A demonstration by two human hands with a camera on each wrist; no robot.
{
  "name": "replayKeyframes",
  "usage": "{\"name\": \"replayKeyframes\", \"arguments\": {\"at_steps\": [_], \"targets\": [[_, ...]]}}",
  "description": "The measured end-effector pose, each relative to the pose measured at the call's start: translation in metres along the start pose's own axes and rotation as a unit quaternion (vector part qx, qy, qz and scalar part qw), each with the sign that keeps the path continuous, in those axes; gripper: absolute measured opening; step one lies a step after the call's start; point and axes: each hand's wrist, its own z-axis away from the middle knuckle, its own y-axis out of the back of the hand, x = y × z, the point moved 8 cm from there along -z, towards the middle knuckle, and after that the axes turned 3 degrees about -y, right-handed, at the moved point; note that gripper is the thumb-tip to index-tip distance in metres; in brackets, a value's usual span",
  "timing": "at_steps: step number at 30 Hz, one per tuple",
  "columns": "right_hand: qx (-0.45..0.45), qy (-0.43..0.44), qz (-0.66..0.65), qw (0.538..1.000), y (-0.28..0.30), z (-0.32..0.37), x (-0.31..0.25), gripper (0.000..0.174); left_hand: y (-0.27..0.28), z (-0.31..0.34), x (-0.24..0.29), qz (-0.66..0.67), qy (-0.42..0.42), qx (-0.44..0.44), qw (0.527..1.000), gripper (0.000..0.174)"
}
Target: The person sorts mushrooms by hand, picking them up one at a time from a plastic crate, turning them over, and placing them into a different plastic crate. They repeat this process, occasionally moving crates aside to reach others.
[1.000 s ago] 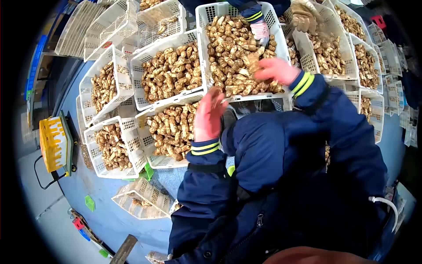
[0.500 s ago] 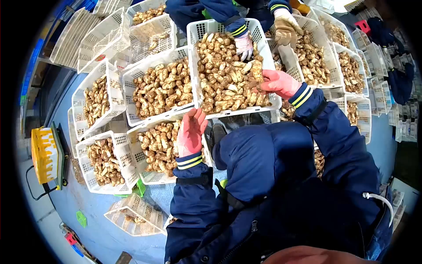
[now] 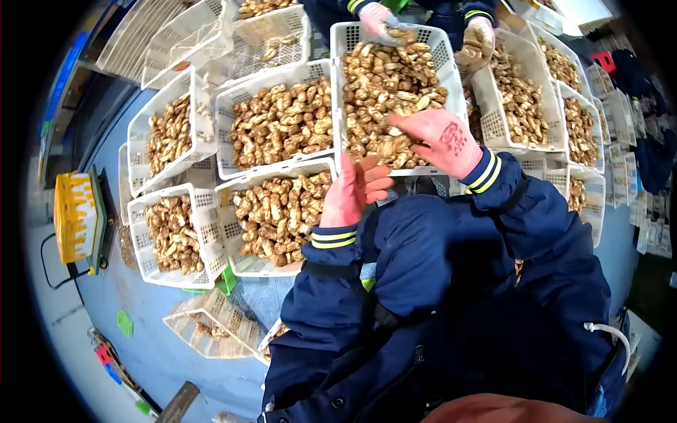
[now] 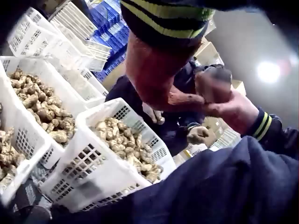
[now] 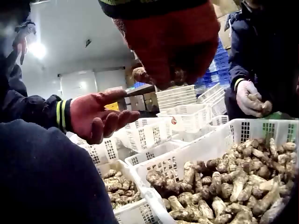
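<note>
Both hands wear pink-red gloves and meet above the near edge of a large white crate (image 3: 460, 106) heaped with brown-and-cream mushrooms (image 3: 384, 84). My right hand (image 3: 446, 141) is palm down, its fingers curled round a mushroom (image 4: 212, 84); in the right wrist view brown bits of it show under the fingers. My left hand (image 3: 352, 189) lies just to the left, palm turned up, its fingers loosely extended and holding nothing. In the right wrist view the left hand (image 5: 100, 116) stays a little apart from the right hand (image 5: 168, 44).
Across the crate, another person's gloved hand (image 3: 379, 20) holds a mushroom; their other hand (image 3: 479, 39) is by the right-hand crate (image 3: 557, 130). More mushroom crates stand left, including one (image 3: 222, 204) beside my left hand. A tilted crate (image 3: 211, 324) and yellow cart (image 3: 74, 218) stand farther off.
My left hand has moved right, toward the right hand, which has drawn in with the mushroom. The other person's hand has lifted out of the large crate with a mushroom.
</note>
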Motion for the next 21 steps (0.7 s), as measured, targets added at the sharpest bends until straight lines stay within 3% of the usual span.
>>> {"name": "replayKeyframes", "arguments": {"at_steps": [3,5,7,9,11,12,13,17,21], "targets": [[0.017,0.121,0.03,0.992,-0.009,-0.015,-0.036,0.058,-0.015,0.007,-0.005,0.055,0.082,-0.045,0.994,0.064],[0.027,0.145,0.028,0.989,-0.009,-0.022,-0.045,0.057,-0.021,0.014,0.006,0.037,0.029,-0.068,0.997,0.054],[0.071,0.078,0.013,0.994,0.003,-0.026,-0.043,0.054,-0.016,0.019,0.013,0.048,-0.025,-0.032,0.998,0.044],[0.151,-0.062,-0.122,0.979,0.003,-0.018,-0.006,0.049,-0.016,0.021,0.016,0.067,-0.039,-0.03,0.997,0.037],[0.085,-0.197,-0.339,0.916,-0.026,-0.01,0.028,0.041,-0.009,0.02,0.019,0.075,-0.082,-0.001,0.994,0.035],[0.058,-0.214,-0.509,0.831,-0.04,-0.008,0.031,0.038,-0.008,0.021,0.02,0.067,-0.089,0.018,0.994,0.034],[0.018,-0.199,-0.446,0.872,-0.04,-0.006,0.031,0.038,-0.007,0.02,0.018,0.067,-0.087,0.017,0.994,0.034],[-0.043,-0.203,-0.479,0.853,-0.061,-0.003,0.026,0.045,0.005,0.018,0.018,-0.012,-0.081,0.054,0.995,0.033],[-0.109,-0.195,-0.564,0.795,-0.077,0.002,0.023,0.057,0.003,0.017,0.02,-0.118,-0.087,0.086,0.985,0.035]]}}
